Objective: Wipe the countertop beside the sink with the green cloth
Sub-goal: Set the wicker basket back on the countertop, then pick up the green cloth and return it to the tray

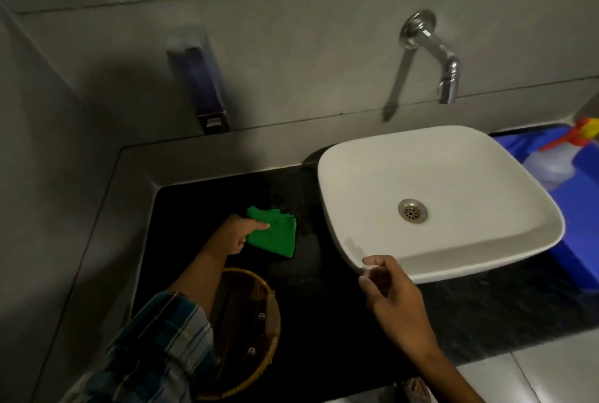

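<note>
A folded green cloth [279, 233] lies flat on the black countertop [207, 204], left of the white basin sink [437, 204]. My left hand [238, 234] grips the cloth's left edge, thumb on top. My right hand [393, 292] hovers at the sink's front left corner, fingers loosely curled and apart, holding nothing.
A round woven basket [249, 331] sits at the counter's front left under my left forearm. A soap dispenser [199, 78] and a chrome tap [434, 52] are mounted on the grey wall. A blue tub [580, 208] with a spray bottle [557, 159] stands right of the sink.
</note>
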Available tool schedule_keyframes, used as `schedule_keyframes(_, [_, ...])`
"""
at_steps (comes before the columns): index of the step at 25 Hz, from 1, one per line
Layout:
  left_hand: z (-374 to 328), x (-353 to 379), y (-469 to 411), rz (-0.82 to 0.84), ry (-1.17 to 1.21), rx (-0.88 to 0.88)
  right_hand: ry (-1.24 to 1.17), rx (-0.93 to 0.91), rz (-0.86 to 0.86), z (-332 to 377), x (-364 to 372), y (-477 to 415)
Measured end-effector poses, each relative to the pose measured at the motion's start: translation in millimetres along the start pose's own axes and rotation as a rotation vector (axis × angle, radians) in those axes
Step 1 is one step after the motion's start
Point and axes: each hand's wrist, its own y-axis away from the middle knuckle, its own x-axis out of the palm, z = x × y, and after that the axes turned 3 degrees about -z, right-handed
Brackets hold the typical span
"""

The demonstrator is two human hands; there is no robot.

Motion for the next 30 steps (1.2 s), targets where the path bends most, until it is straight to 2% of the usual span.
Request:
schedule_keyframes(2, [-6.9,-0.3,14.8,0.022,0.034,0.079,-0.033,-0.015,0.037,0.5,-10.2,-6.7])
schedule_keyframes(5, [-39.6,5.0,53.3,-0.137,-0.091,0.251,-0.035,-0.041,0.134,8.0,-31.8,-27.0])
schedule_keyframes(7, [-71.9,17.3,94.4,-0.211,-0.047,0.342,-0.074,-0.082,0.138,17.3,-52.6,-43.5])
schedule_keyframes(10, [-109.7,70.2,159.7,-0.105,0.218,0.492,-0.234,-0.084,0.136,27.7,-102.2,-79.9])
schedule_keyframes(12, [-120.6,126.7,193.5,0.034,0.319,0.522,-0.303,0.036,0.256,23.8,-144.2,-109.0])
schedule_keyframes(14, [-123.7,186.3,211.9,0.17,0.382,0.501,-0.495,0.17,0.348,15.2,-182.3,-131.2])
schedule_keyframes(16, [-128.4,258.1,225.9,0.253,0.379,0.468,-0.666,0.172,0.226,-6.1,-229.7,-147.2])
schedule_keyframes(17, [-131.7,293.8,229.7,0.212,0.336,0.483,-0.679,0.167,0.108,-20.2,-253.4,-156.7])
schedule_keyframes(20, [-146.0,398.0,242.3,-0.009,0.035,0.684,-0.529,0.167,-0.179,-66.2,-331.1,-183.4])
schedule_keyframes(23, [-154.0,489.4,254.2,0.118,-0.304,0.881,-0.26,0.13,-0.355,-107.9,-402.0,-206.6])
schedule_keyframes(25, [-146.6,541.3,259.1,0.262,-0.453,0.87,-0.003,0.132,-0.447,-134.6,-442.3,-218.2])
schedule_keyframes(27, [-129.3,578.6,267.0,0.359,-0.572,0.804,0.236,0.196,-0.408,-166.3,-467.1,-223.7])
schedule_keyframes(28, [-120.9,590.8,268.5,0.384,-0.656,0.809,0.367,0.248,-0.319,-183.7,-472.0,-225.4])
schedule_keyframes(30, [-109.5,591.9,265.9,0.352,-0.852,0.883,0.804,0.344,-0.075,-208.2,-470.4,-226.1])
